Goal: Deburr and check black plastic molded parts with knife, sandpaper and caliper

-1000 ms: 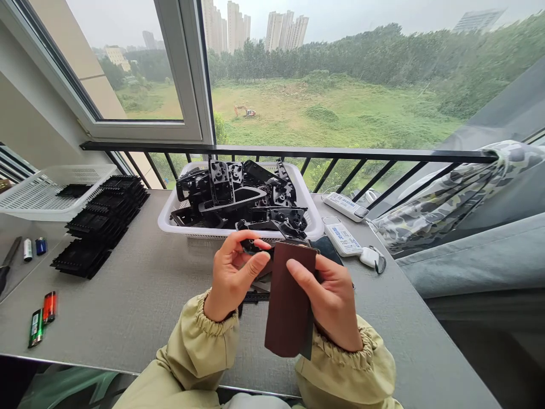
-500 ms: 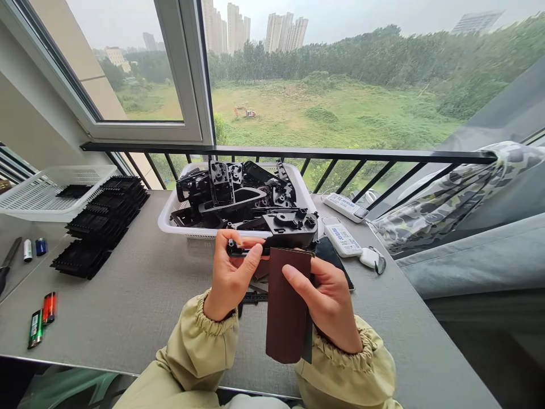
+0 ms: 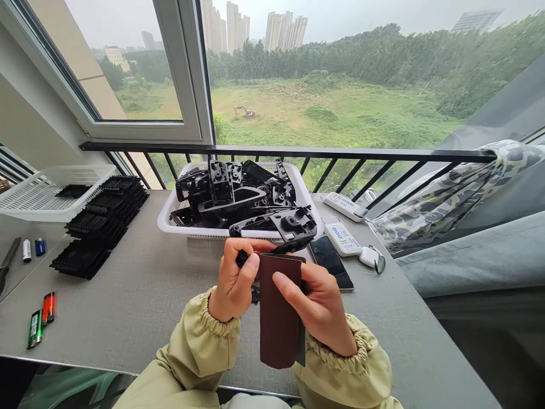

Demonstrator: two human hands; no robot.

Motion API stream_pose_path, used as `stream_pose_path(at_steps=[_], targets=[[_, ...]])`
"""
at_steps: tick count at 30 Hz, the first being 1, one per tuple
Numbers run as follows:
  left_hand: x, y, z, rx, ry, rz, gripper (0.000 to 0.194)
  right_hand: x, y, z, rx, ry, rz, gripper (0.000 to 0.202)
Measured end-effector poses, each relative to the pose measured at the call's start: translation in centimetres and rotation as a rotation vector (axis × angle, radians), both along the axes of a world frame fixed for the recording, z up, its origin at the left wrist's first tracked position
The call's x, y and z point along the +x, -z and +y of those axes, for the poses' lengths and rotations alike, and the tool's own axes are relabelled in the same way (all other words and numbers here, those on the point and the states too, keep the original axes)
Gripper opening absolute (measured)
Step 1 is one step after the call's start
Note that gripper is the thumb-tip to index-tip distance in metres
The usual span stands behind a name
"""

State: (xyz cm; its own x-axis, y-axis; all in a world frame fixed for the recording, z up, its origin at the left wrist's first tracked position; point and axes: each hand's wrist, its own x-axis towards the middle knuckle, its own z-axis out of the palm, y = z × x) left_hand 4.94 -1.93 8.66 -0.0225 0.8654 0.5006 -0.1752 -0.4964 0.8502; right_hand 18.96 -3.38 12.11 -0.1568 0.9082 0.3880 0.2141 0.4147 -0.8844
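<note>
My left hand (image 3: 232, 287) is closed on one end of a black moulded plastic part (image 3: 296, 227), with a round stub of it showing between thumb and fingers. The part stretches right and away from me, in front of the basket. My right hand (image 3: 326, 307) pinches a folded sheet of sandpaper (image 3: 279, 324), brown with a dark grey-green side, thumb on its near face. The sandpaper hangs upright, its top edge close to the left thumb and the plastic part. Whether they touch is hard to see. The sheet hides something dark on the table.
A white basket (image 3: 166, 224) full of black plastic parts stands behind my hands. At left are stacked black trays (image 3: 91, 230), another basket (image 3: 25, 201), a knife (image 3: 9, 258), batteries (image 3: 26, 250) and lighters (image 3: 36, 328). A phone (image 3: 332, 261) and white devices (image 3: 343, 236) lie at right.
The plastic part has tilted, its far end swinging so more of its inner face shows. The sandpaper and right hand have shifted slightly left, closer to the left hand. More of the phone shows.
</note>
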Motion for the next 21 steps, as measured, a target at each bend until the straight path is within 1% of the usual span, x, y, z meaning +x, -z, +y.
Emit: stream_pose_path(at_steps=[3,6,10,14,19,21], targets=[[0.02,0.05,-0.02,0.029,-0.034,0.04,0.002,0.05,-0.06,-0.12,-0.025,0.034,-0.019,0.018],[0.0,0.18,0.03,0.026,-0.066,0.061,0.003,0.07,-0.12,-0.21,-0.045,0.072,-0.033,0.019],[0.05,0.22,0.05,0.014,-0.04,0.031,0.002,0.02,-0.08,-0.12,-0.015,0.016,-0.029,0.019],[0.05,0.08,0.08,-0.009,-0.055,0.0,0.005,0.0,-0.12,-0.09,-0.048,0.052,-0.014,0.02],[-0.1,-0.08,0.15,-0.049,-0.031,-0.004,0.006,-0.04,-0.21,-0.27,-0.072,0.027,-0.008,0.021],[-0.17,-0.18,0.19,-0.044,-0.055,-0.02,0.006,0.09,-0.06,-0.26,-0.08,0.067,0.013,0.021]])
